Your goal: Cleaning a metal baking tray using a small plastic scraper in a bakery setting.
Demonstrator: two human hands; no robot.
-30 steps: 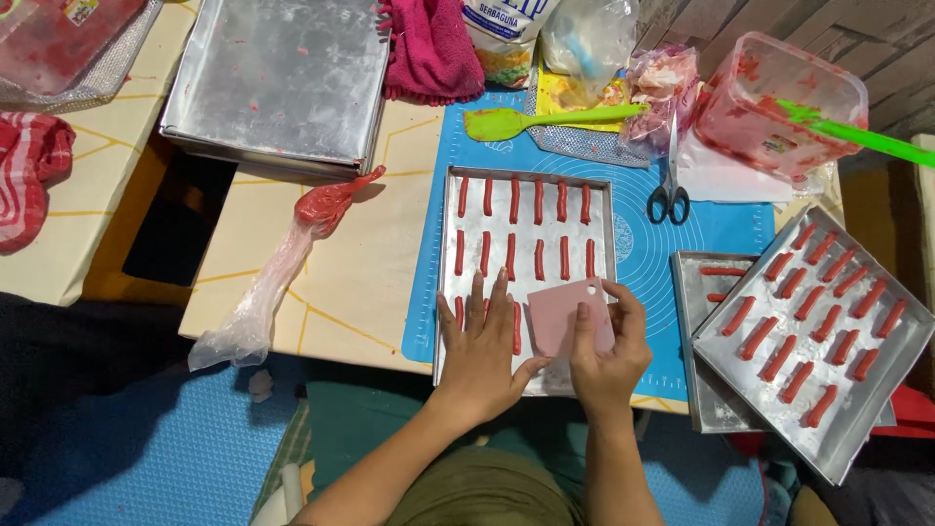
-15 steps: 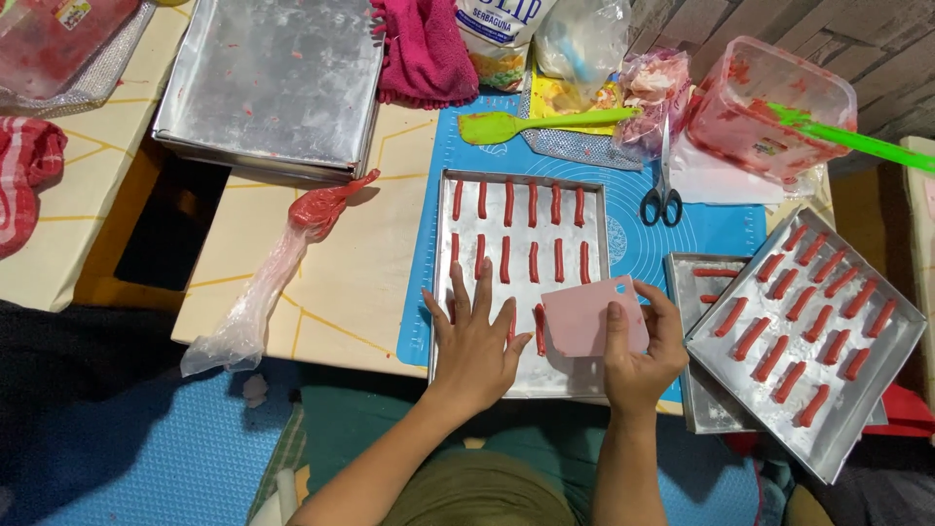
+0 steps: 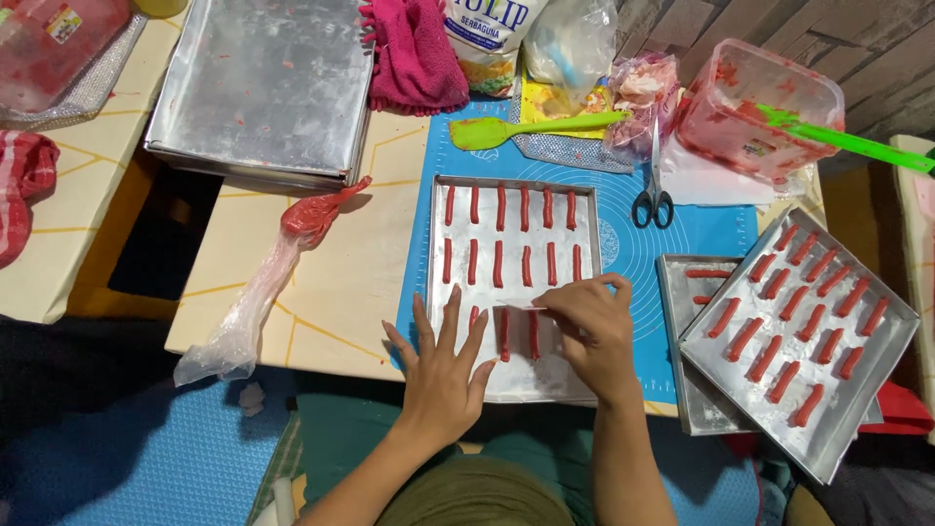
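Your right hand (image 3: 589, 326) pinches a thin pink plastic scraper (image 3: 526, 308), edge-on, long axis left-right, above red dough sticks (image 3: 519, 335) pointing away on the rectangular metal tray (image 3: 514, 375); your left hand (image 3: 440, 365) rests there, fingers spread flat.

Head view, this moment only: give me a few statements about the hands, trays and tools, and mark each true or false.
1. The left hand lies flat, fingers spread, on the near tray. True.
2. The right hand holds the scissors. False: it pinches a thin pink scraper over the tray; the scissors lie on the blue mat.
3. The green spatula lies beyond the near tray. True.
4. The piping bag lies right of the tray. False: it lies left.
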